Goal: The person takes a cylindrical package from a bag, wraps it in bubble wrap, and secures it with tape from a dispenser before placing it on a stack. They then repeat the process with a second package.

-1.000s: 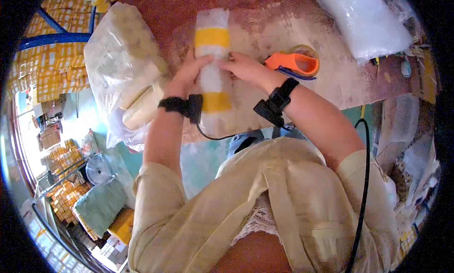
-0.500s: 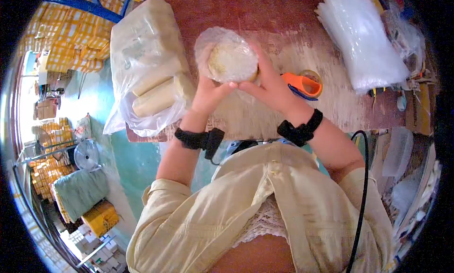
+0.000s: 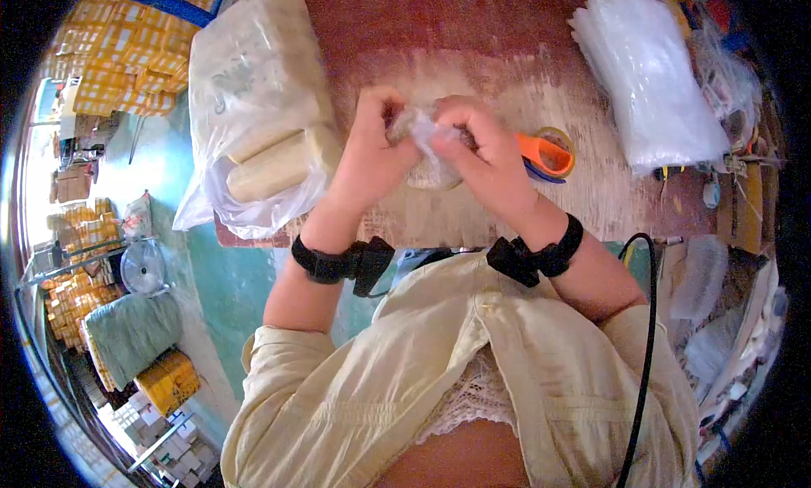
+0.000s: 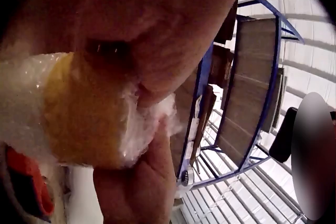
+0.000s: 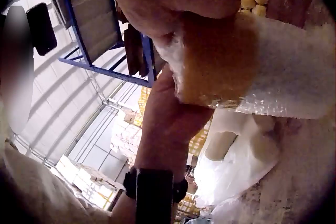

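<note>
A bubble-wrapped roll (image 4: 21,92) with a band of yellow tape (image 4: 79,119) stands end-up between the two hands. Its clear wrap end (image 3: 431,137) is bunched at the top in the head view. My left hand (image 3: 378,146) pinches this loose plastic from the left with curled fingers. From the right, my right hand (image 3: 483,150) grips the same plastic, its thumb over the top. In the right wrist view the wrapped roll (image 5: 294,66) extends away beneath the fingers. Most of the roll is hidden under the hands in the head view.
An orange tape dispenser (image 3: 541,156) lies right of the hands. A large plastic bag (image 3: 262,82) of cream rolls (image 3: 270,167) sits on the left of the worn table (image 3: 583,201). Clear plastic sheets (image 3: 650,82) are stacked at the right. A black cable (image 3: 649,344) hangs beside the right arm.
The roll lay flat under both hands, then was raised with its round end facing up. The hands have since moved from around its sides to the end, gathering the plastic there.
</note>
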The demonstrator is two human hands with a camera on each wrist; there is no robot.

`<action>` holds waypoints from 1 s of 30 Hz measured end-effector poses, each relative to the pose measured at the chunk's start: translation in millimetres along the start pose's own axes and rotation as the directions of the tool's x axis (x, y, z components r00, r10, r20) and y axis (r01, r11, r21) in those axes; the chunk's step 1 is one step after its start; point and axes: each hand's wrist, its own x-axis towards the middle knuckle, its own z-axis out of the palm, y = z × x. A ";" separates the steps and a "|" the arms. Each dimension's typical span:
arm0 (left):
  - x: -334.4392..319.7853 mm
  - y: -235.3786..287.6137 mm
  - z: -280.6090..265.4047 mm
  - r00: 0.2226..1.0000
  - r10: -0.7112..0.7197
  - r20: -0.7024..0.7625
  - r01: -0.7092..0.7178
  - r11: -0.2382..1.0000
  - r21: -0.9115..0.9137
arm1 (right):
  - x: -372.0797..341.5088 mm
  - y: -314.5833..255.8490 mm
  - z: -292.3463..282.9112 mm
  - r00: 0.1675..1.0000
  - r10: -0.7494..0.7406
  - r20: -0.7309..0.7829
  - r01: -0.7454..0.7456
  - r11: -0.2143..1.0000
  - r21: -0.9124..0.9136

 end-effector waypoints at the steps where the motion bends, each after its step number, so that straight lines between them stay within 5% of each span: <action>1: -0.4 2.1 2.7 0.999 0.036 -0.029 -0.035 0.999 0.024 | 2.2 -5.2 0.6 0.995 0.103 -0.004 -0.103 0.993 0.051; 3: -3.4 7.3 9.7 0.990 0.114 -0.079 -0.108 0.991 0.076 | 11.9 4.8 0.5 0.989 0.143 0.024 -0.144 0.989 0.045; 6: -4.7 -7.8 16.0 0.873 0.470 -0.133 -0.448 0.879 0.162 | 27.7 1.9 -7.4 0.947 0.306 0.094 -0.308 0.951 0.009; 9: -8.3 -11.2 6.0 0.830 0.556 0.044 -0.551 0.804 0.223 | 35.4 10.1 -14.4 0.916 0.339 0.215 -0.371 0.919 0.130; 11: -7.2 -17.0 -1.1 0.833 0.552 0.044 -0.547 0.808 0.220 | 37.2 10.4 -23.0 0.911 0.293 0.289 -0.375 0.880 0.292; 14: -4.2 -29.1 -13.4 0.861 0.503 0.074 -0.503 0.822 0.266 | 13.5 40.5 -65.4 0.953 0.298 0.049 -0.302 0.940 0.161; 15: -3.1 -20.7 -17.9 0.875 0.476 0.092 -0.482 0.833 0.273 | -0.8 50.6 -83.4 0.891 0.454 0.013 -0.449 0.885 -0.124; 17: -6.1 -10.7 -20.9 0.916 0.371 0.150 -0.400 0.868 0.293 | -33.8 58.7 -99.4 0.860 0.509 -0.037 -0.428 0.681 -0.595; 18: -9.4 -11.0 -22.1 0.932 0.317 0.175 -0.358 0.881 0.308 | -49.0 61.8 -101.3 0.896 0.443 0.018 -0.274 0.584 -0.764; 21: -12.0 -15.9 -25.0 0.955 0.175 0.239 -0.249 0.911 0.329 | -93.3 117.7 -103.0 0.976 0.074 0.207 0.156 0.432 -0.888; 25: -6.7 -13.5 -24.1 0.965 0.112 0.237 -0.186 0.929 0.320 | -92.2 140.3 -93.6 0.932 0.353 0.082 -0.120 0.514 -0.850; 27: -6.2 -11.0 -20.7 0.966 0.125 0.226 -0.195 0.927 0.319 | -84.3 112.0 -98.3 0.918 0.376 0.127 -0.045 0.416 -0.908; 30: -8.2 -15.4 -12.4 0.960 0.180 0.213 -0.233 0.938 0.259 | -55.4 23.2 -96.6 0.815 0.572 -0.086 -0.411 0.468 -0.782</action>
